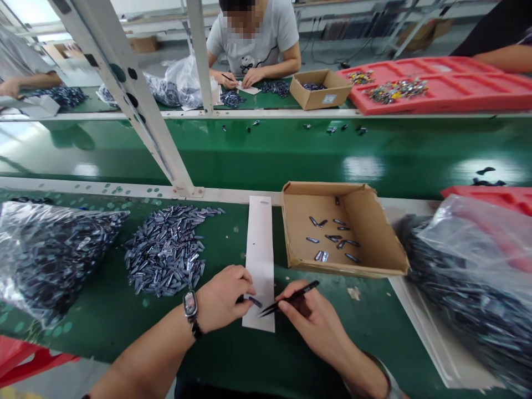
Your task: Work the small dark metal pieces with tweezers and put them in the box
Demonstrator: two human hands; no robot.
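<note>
Over a long white card strip [260,244], my left hand [226,296] pinches a small dark glossy clip-like piece [255,302] by one end. My right hand [310,316] is closed around black tweezers [293,297]. Their thin tips lie over the card, just right of and below the small piece; whether they touch it I cannot tell. Left of the card spreads a pile of similar dark pieces [166,249]. An open cardboard box [344,266] stands beyond my right hand, with several such pieces scattered on its bottom.
Full plastic bags of dark pieces flank me, one at left [54,255] and one at right [469,293]. A slanted white metal post [145,122] rises from the bench's back rail. Past it runs a green conveyor belt [270,155]; a co-worker [257,44] sits opposite.
</note>
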